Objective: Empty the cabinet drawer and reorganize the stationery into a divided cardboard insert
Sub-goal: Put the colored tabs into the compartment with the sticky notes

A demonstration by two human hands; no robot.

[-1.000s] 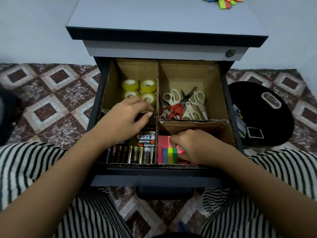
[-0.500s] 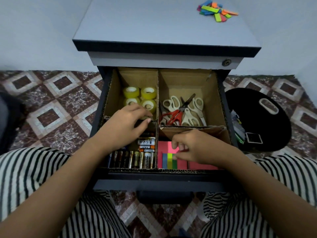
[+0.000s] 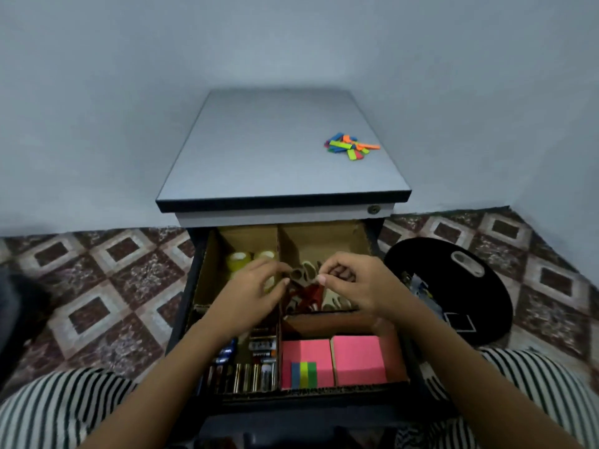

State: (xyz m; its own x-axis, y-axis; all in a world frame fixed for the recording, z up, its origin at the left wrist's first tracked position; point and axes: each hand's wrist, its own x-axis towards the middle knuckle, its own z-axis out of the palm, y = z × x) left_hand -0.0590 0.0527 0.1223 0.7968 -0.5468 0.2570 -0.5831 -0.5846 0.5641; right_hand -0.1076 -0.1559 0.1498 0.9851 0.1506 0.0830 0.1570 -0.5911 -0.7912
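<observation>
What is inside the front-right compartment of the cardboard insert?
Two pink sticky-note pads: the left pad carries coloured index tabs, the right pad is bare. Anything beneath them is covered.

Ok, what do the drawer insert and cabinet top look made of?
Drawer insert: matte brown corrugated cardboard, judging by its raw fluted front edge. Cabinet top: probably laminated board, smooth grey with a slight sheen and dark edge band; core hidden.

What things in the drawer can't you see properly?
Head view only.
Scissors: mostly behind left hand and right hand, blurred; count unclear.
Tape rolls: left hand covers some.
Batteries: left forearm hides some; labels too small.
Whether either hand grips the scissors: too blurred.
</observation>
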